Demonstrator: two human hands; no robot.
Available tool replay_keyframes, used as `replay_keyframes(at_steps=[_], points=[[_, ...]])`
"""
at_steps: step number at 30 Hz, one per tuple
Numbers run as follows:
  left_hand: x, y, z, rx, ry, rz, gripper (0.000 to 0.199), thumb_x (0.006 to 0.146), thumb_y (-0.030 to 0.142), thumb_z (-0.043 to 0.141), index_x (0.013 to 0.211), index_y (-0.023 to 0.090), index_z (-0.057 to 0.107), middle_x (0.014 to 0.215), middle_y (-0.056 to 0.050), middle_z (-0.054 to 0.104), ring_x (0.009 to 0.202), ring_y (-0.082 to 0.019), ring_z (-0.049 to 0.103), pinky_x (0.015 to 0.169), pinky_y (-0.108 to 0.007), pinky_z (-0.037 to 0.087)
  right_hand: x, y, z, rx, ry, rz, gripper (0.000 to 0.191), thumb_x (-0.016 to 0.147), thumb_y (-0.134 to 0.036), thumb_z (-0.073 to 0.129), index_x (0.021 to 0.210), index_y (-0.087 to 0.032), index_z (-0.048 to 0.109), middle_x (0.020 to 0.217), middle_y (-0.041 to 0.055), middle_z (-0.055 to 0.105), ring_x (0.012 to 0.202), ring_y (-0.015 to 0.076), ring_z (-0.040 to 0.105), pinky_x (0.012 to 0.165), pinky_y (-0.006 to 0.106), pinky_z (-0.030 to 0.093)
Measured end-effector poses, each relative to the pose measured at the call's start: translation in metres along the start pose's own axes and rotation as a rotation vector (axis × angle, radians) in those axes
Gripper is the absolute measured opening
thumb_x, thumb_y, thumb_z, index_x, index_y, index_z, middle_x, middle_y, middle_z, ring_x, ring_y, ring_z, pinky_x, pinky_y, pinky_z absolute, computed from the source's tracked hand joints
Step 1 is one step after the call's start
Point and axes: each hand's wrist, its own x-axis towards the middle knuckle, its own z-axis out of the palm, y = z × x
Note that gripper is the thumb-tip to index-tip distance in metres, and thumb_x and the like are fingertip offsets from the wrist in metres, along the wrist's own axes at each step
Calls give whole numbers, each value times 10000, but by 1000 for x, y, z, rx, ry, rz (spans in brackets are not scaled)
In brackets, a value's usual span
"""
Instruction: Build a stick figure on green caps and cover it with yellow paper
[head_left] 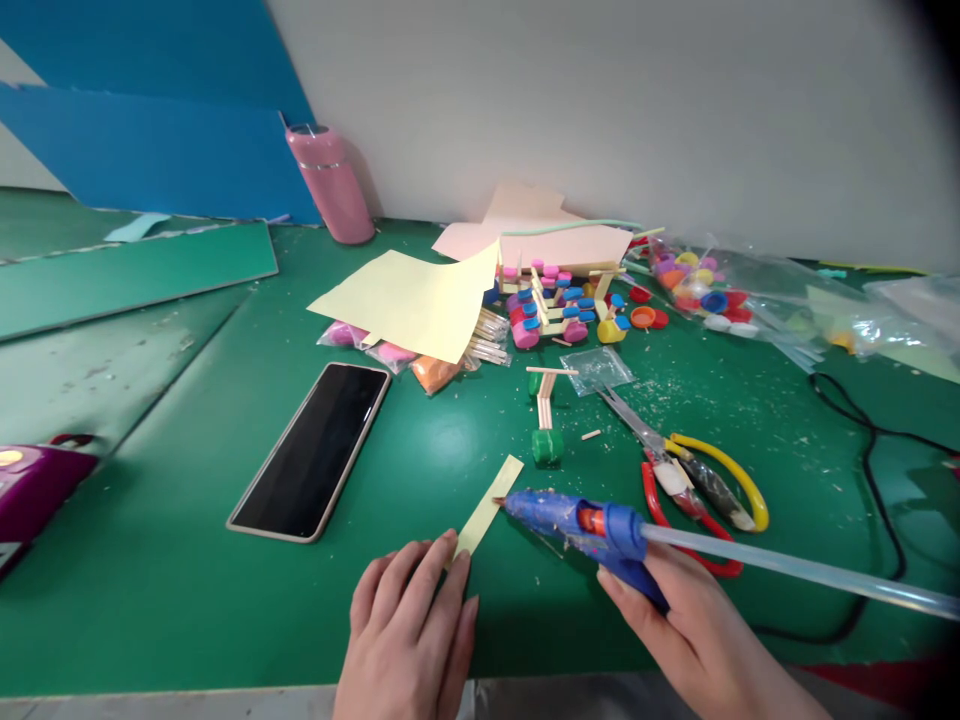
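Note:
A blue hot glue gun point(577, 518) with a long clear glue stick point(795, 575) in its back is gripped in my right hand point(694, 630). Its nozzle meets a narrow pale yellow paper strip point(491, 505) on the table. My left hand point(416, 620) holds the near end of that strip down, fingers close together over it. Just beyond the strip stands a small assembly of wooden sticks point(545, 400) with green bottle caps point(547, 446) at its ends. Pliers point(652, 440) with red and yellow handles lie to the right of it.
A phone point(311, 450) lies at left, with a pink bottle point(330, 185) behind. Yellow paper point(412, 300) covers bagged sticks and clay. Several cap-and-stick assemblies point(562, 305) stand at the back, beside a bag of caps point(705, 285). A black cord point(870, 490) runs along the right.

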Motion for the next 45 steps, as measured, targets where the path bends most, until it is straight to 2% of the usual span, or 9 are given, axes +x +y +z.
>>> replay_keyframes(at_steps=[8, 15, 20, 24, 30, 36, 40, 45], points=[[-1, 1, 1, -2, 9, -7, 305, 769, 211, 570, 1070, 179, 607, 1119, -75, 638, 1015, -256, 526, 872, -394, 345, 3, 4, 2, -74, 65, 38, 320, 867, -271, 426, 1126, -144, 565, 1015, 130, 681, 928, 251, 646, 790, 324, 540], [0, 0, 0, 23, -3, 15, 303, 767, 219, 570, 1064, 184, 611, 1110, -70, 640, 1016, -251, 525, 872, -384, 346, 4, -2, -1, 20, -37, -22, 305, 859, -214, 433, 1136, -167, 552, 1036, 103, 679, 919, 220, 648, 789, 286, 536], [0, 0, -1, 17, 1, 18, 318, 765, 211, 574, 1079, 179, 603, 1115, -70, 639, 1012, -251, 528, 870, -384, 346, 1, 5, 1, -26, 75, 61, 277, 864, -275, 443, 1088, -169, 566, 996, 106, 686, 904, 234, 649, 769, 308, 547], [0, 0, 0, 10, 1, 9, 314, 769, 211, 568, 1080, 183, 602, 1119, -67, 639, 1015, -251, 527, 872, -384, 345, 0, 7, 1, 44, 116, 89, 224, 870, -271, 444, 1046, -203, 565, 968, 69, 692, 878, 206, 657, 742, 263, 550], [0, -1, 1, 14, 1, 11, 308, 767, 219, 572, 1072, 186, 604, 1116, -66, 639, 1005, -249, 531, 868, -382, 345, -6, 10, -1, 40, 147, 117, 237, 860, -299, 471, 1064, -201, 541, 1012, 59, 684, 937, 206, 646, 771, 243, 543], [-1, -1, 1, 24, -9, 20, 313, 772, 221, 567, 1081, 187, 599, 1123, -63, 636, 1017, -249, 522, 875, -384, 339, -16, 11, 2, 13, 121, 43, 247, 847, -295, 501, 1071, -200, 541, 972, 61, 694, 920, 209, 653, 756, 232, 546], [-1, -1, 0, 17, -19, 18, 324, 771, 216, 568, 1091, 177, 595, 1134, -70, 628, 1022, -254, 515, 876, -387, 337, -14, 4, 4, 31, 80, 7, 203, 853, -264, 483, 1027, -188, 556, 990, 77, 689, 855, 201, 661, 773, 243, 536], [-1, -1, 1, 20, -16, 19, 318, 774, 222, 565, 1087, 176, 597, 1134, -73, 627, 1028, -258, 510, 879, -392, 332, -10, 1, 5, 62, 57, -18, 225, 859, -230, 460, 1066, -189, 539, 976, 71, 688, 865, 193, 653, 778, 242, 527]])
